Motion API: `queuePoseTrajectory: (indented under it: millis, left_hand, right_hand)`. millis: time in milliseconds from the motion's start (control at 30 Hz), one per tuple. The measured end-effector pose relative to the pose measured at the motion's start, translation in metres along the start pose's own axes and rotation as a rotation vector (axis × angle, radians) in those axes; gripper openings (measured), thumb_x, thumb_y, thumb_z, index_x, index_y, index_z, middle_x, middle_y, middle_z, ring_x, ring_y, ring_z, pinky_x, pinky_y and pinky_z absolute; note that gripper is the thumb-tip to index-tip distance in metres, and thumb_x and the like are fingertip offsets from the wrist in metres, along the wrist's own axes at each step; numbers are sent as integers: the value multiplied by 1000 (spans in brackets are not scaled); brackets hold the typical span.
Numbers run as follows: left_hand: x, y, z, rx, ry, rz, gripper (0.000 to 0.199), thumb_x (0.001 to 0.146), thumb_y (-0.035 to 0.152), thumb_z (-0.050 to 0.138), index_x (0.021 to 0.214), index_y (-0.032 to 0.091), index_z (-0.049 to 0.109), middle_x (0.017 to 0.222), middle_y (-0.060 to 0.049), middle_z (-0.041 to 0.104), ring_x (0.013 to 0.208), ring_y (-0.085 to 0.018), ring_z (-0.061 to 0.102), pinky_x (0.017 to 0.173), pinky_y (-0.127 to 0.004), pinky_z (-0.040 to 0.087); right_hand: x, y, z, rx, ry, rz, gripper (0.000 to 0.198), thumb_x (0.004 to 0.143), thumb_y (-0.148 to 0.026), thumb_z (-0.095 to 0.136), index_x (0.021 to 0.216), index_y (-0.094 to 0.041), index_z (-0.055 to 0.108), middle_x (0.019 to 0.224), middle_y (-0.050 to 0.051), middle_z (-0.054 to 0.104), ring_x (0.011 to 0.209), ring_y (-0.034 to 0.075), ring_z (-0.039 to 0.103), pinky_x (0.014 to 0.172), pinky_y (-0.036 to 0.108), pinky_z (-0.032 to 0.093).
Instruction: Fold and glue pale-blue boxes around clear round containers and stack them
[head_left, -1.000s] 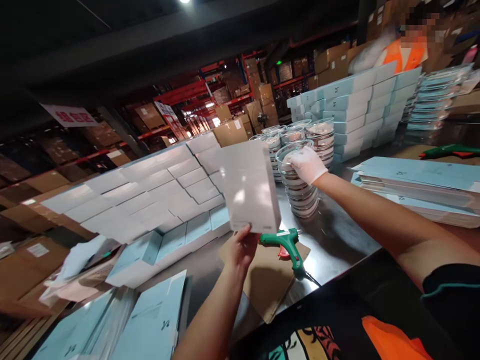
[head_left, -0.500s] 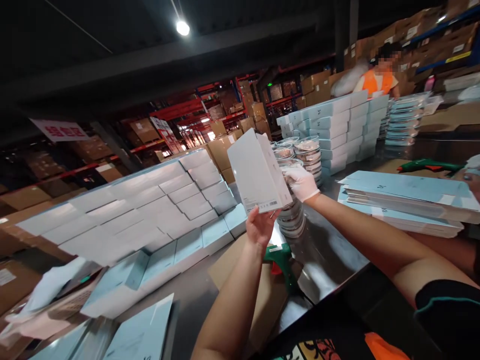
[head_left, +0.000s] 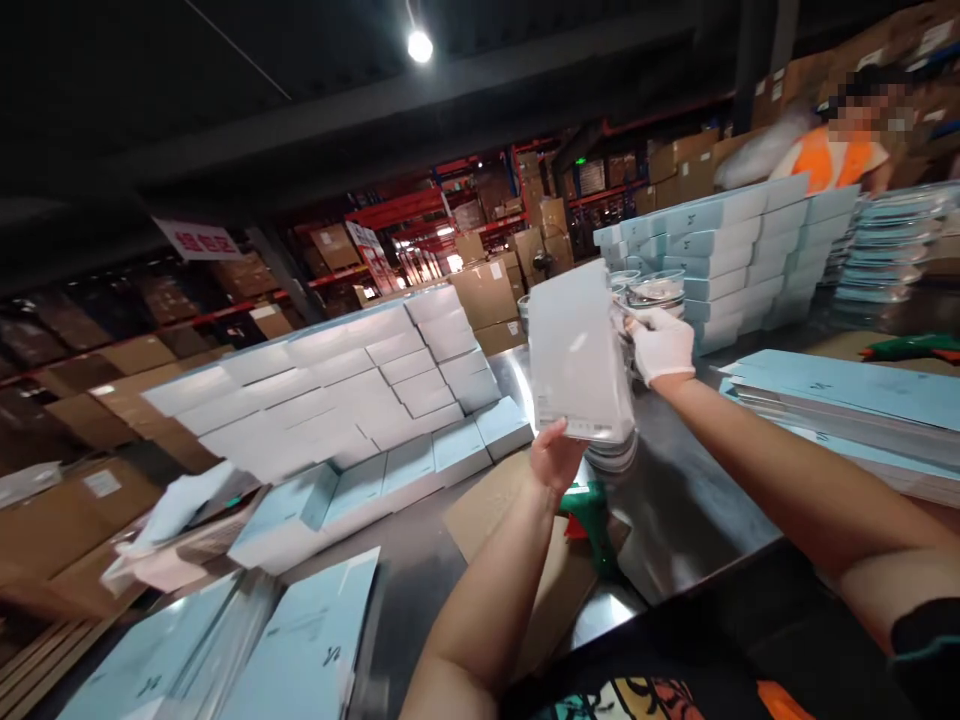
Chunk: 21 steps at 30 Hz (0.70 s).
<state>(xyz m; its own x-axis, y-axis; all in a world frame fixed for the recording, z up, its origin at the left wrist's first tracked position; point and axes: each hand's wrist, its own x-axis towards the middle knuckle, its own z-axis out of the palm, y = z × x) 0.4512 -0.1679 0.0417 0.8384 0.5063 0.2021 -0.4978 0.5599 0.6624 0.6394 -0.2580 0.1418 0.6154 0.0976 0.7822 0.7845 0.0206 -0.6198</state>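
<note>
left hand (head_left: 556, 458) grips pale box (head_left: 579, 350) upright; gloved right hand (head_left: 661, 343) on clear dish stack (head_left: 651, 292).

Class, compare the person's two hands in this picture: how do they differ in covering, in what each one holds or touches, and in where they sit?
The left hand is bare; the right hand wears a white glove. The left hand pinches the lower edge of a pale box held upright; the right hand rests on the stack of clear round containers behind that box. The left hand sits lower and nearer the camera, the right higher and farther. Both reach out over the metal table.
</note>
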Motion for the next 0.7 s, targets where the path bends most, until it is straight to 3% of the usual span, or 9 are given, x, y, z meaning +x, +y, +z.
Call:
queuePoseTrajectory:
  millis: [100, 200, 333, 400, 500, 600, 700]
  left_hand:
    - [-11, -5, -7, 34, -25, 52, 60, 67, 33, 87, 126, 25, 77, 133, -9, 81, 132, -34, 72, 101, -41, 60]
    - [-30, 4, -25, 116, 2, 99, 75, 63, 33, 95, 134, 25, 70, 132, -10, 80, 123, -33, 75, 100, -44, 60]
    - [-66, 25, -67, 261, 157, 158, 99, 62, 28, 99, 148, 29, 52, 121, -6, 76, 103, -25, 75, 87, -37, 61]
    - [-86, 31, -91, 349, 236, 188, 111, 61, 30, 101, 155, 32, 42, 128, -6, 71, 103, -22, 71, 84, -34, 60]
    - [-116, 32, -125, 433, 268, 211, 116, 58, 32, 103, 156, 32, 41, 139, -8, 64, 109, -23, 68, 86, -33, 59]
    - [-146, 27, -157, 474, 313, 194, 111, 55, 35, 105, 148, 28, 45, 118, -4, 71, 95, -21, 70, 81, -30, 57]
    - [-175, 23, -182, 497, 337, 102, 108, 55, 35, 106, 143, 29, 43, 105, 0, 73, 85, -19, 72, 79, -29, 57]
  right_hand:
    - [14, -24, -5, 85, 52, 14, 12, 91, -25, 68, 87, -17, 77, 79, 1, 77, 83, 21, 67, 86, 34, 56]
    - [25, -51, -24, 178, 117, -11, 8, 92, -16, 68, 89, -18, 75, 87, 1, 80, 85, 17, 66, 86, 30, 55]
    - [24, -86, -61, 302, 175, -67, 7, 91, -13, 73, 88, -19, 75, 94, 3, 82, 88, 16, 67, 88, 31, 55]
    - [12, -102, -73, 397, 85, -77, 8, 88, -22, 82, 83, -19, 76, 88, 3, 81, 84, 16, 66, 81, 31, 55]
    - [-18, -127, -76, 590, -169, 30, 35, 76, -48, 97, 82, -19, 80, 83, 1, 79, 74, 14, 64, 69, 29, 52]
    - [-56, -150, -60, 626, -388, 121, 50, 68, -66, 98, 84, -21, 82, 81, 0, 78, 73, 15, 64, 67, 30, 53]
    - [-87, -161, -42, 551, -574, 131, 48, 73, -67, 93, 86, -22, 83, 80, 1, 77, 76, 18, 67, 73, 34, 57]
